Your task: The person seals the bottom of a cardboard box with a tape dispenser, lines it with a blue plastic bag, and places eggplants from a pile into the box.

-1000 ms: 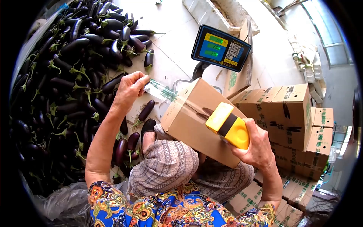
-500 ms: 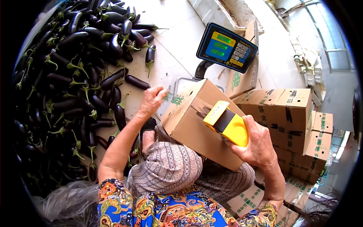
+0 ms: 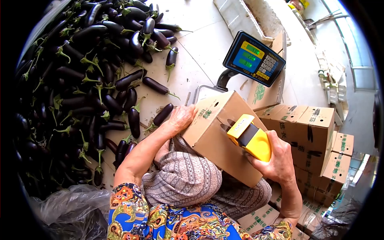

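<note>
A cardboard box (image 3: 224, 148) rests tilted across my lap and knees, green print on its upper face. My left hand (image 3: 183, 119) lies against the box's left end, fingers stretched along its edge; part of the palm is hidden. In my right hand (image 3: 278, 156) is a yellow tape dispenser (image 3: 256, 142) with a dark band across its middle, held against or just over the box's near face. The tape itself is hard to make out. Beside my left hand lies a dark purple eggplant (image 3: 163, 115) on the floor.
A large heap of eggplants (image 3: 84, 108) covers the left. A scale display (image 3: 256, 58) stands beyond the box, its tray (image 3: 205, 91) partly hidden. Stacked printed cartons (image 3: 298, 132) rise to the right, with a foam box (image 3: 244, 20) behind. Crumpled clear plastic (image 3: 76, 208) lies lower left.
My left hand has come down from a raised, closed pose onto the box's left end. The dispenser stays on the near face. The whole view has shifted slightly.
</note>
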Demonstrator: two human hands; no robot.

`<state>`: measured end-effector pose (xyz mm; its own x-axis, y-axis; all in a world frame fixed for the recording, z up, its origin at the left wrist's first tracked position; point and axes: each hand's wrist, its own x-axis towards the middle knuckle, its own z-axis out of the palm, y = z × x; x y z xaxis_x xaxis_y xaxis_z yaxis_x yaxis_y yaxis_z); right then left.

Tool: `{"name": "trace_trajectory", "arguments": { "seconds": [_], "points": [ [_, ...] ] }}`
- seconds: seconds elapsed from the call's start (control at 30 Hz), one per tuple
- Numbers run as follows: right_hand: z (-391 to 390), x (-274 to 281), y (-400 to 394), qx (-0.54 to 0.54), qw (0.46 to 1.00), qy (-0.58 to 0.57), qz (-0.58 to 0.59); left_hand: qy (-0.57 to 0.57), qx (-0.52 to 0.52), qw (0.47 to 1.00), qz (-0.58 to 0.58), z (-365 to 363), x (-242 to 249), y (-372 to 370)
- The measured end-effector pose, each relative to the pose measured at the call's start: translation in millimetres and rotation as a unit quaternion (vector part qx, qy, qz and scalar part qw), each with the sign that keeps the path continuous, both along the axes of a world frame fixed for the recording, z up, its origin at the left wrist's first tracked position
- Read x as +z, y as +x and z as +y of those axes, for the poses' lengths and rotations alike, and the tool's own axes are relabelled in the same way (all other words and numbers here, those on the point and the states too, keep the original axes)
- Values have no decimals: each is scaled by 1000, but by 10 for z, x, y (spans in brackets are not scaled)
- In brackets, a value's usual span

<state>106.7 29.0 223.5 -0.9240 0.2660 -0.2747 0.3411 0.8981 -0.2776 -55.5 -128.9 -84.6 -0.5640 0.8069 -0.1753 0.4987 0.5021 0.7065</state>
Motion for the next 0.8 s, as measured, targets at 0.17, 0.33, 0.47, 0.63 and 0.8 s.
{"name": "trace_trajectory", "arguments": {
  "seconds": [0.17,0.33,0.47,0.63,0.8],
  "points": [
    [18,-9,43,-9,1000,-3,0,175,79,980,-44,138,-173,-194],
    [80,-62,85,-6,999,-19,40,247,88,936,-236,543,150,-119],
    [102,-80,148,12,999,-8,49,212,121,951,-190,496,261,-117],
    [102,-101,168,19,998,6,54,245,47,964,-95,512,1527,15],
    [92,-41,139,60,996,17,70,136,-10,988,72,570,1585,35]
  ]
}}
